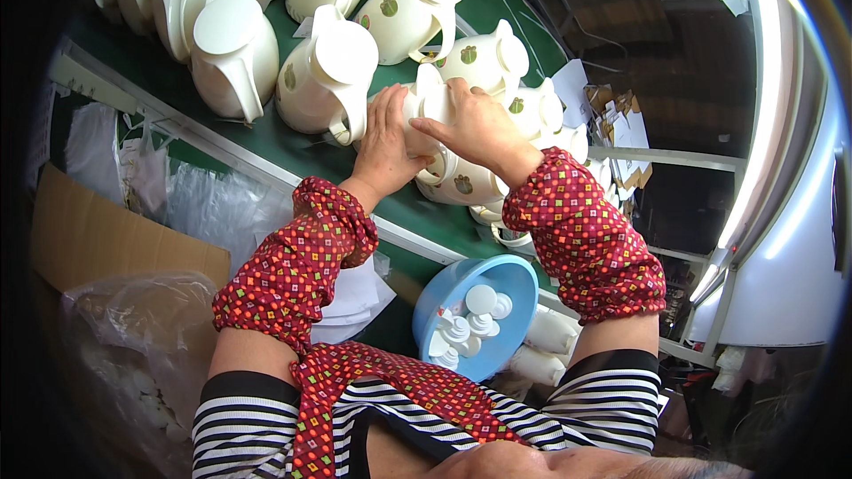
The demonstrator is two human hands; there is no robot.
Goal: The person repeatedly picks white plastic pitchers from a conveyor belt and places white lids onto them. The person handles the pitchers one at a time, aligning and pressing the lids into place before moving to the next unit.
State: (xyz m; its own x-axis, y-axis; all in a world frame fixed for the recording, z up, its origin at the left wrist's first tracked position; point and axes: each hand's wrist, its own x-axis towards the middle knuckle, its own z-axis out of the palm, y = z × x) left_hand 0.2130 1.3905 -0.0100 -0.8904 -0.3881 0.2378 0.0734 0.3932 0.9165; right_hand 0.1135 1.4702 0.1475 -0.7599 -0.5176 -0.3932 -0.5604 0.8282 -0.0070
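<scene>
Both hands are around one cream-coloured jug (433, 106) on the green bench. My left hand (386, 144) presses its near left side, fingers together and stretched upward. My right hand (481, 129) lies over the upper right side, with its thumb reaching across toward the jug's top. The hands cover much of this jug. Close by on the left stands another cream jug (324, 80) with a round lid and curved handle. Behind is a jug with a green printed motif (404, 16), and more jugs crowd to the right of my hands.
A light-blue basin (429, 297) holding several white lids (481, 300) stands before the bench. Several more jugs (232, 49) line the green surface (133, 58) at left. Cardboard (124, 231) and clear plastic bags (213, 200) lie lower left. White cylindrical pieces (539, 364) lie beside the basin.
</scene>
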